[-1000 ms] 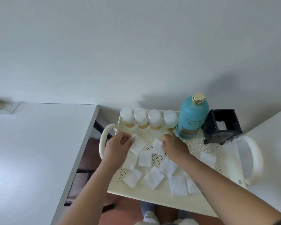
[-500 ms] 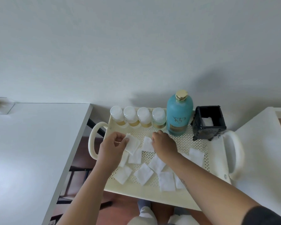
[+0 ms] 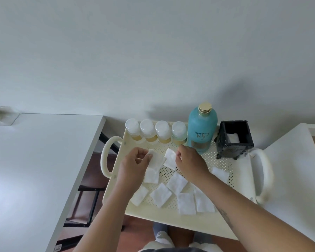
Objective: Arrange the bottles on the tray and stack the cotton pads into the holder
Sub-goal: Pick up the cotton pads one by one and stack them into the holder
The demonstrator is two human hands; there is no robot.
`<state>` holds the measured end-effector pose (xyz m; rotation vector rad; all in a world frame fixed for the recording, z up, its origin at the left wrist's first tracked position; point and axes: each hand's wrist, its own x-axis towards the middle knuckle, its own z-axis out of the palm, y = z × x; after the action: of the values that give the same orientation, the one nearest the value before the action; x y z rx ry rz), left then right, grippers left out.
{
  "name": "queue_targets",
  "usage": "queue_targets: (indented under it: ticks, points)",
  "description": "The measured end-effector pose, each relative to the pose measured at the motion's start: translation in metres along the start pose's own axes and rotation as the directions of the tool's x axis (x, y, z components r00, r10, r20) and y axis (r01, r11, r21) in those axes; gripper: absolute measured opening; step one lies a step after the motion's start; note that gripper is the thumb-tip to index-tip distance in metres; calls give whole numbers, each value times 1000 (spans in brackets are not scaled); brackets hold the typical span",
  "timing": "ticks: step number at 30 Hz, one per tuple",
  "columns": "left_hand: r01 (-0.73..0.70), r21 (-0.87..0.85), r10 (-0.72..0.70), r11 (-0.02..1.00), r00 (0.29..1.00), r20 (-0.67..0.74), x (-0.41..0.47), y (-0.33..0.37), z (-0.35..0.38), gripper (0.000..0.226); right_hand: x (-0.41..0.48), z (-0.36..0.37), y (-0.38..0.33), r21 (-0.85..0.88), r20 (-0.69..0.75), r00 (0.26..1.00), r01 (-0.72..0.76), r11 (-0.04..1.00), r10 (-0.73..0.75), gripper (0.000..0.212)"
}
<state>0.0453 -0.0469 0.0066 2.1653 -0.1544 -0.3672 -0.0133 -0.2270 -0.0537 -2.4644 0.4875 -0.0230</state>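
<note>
A cream perforated tray (image 3: 242, 180) with two handles carries several small white-capped bottles (image 3: 155, 130) in a row at the back. Right of them stand a tall teal bottle (image 3: 201, 127) with a gold cap and a black square holder (image 3: 234, 140) with a white pad inside. Several white cotton pads (image 3: 176, 182) lie scattered on the tray floor. My left hand (image 3: 135, 165) pinches a small stack of pads (image 3: 156, 160) above the tray's left part. My right hand (image 3: 189, 162) pinches one pad (image 3: 170, 158) by its edge, close beside the left hand.
A white table (image 3: 35, 170) lies to the left, with a clear box (image 3: 0, 115) at its far corner. Another white surface (image 3: 296, 179) is on the right. A white wall rises behind. Below the tray are the floor and my legs.
My right hand has lifted a pad off the tray and holds it beside the left hand's stack. The view has shifted slightly.
</note>
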Motion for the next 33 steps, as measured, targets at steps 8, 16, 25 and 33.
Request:
queue_targets:
  ticks: [8, 16, 25, 33]
  points:
    - [-51, -150, 64, 987, 995, 82, -7, 15, 22, 10, -49, -99, 23, 262, -92, 995, 53, 964, -30, 12]
    - [-140, -179, 172, 974, 969, 176, -12, 44, 52, 9, -20, -189, 73, 109, -94, 992, -70, 992, 80, 5]
    - [-158, -150, 188, 976, 960, 209, -8, 61, 61, 2, 28, -194, 97, -151, 95, 995, 14, 988, 1, 9]
    - [-145, -134, 173, 980, 957, 232, -9, 64, 65, 4, 24, -180, 97, -271, 62, 998, 40, 962, -24, 14]
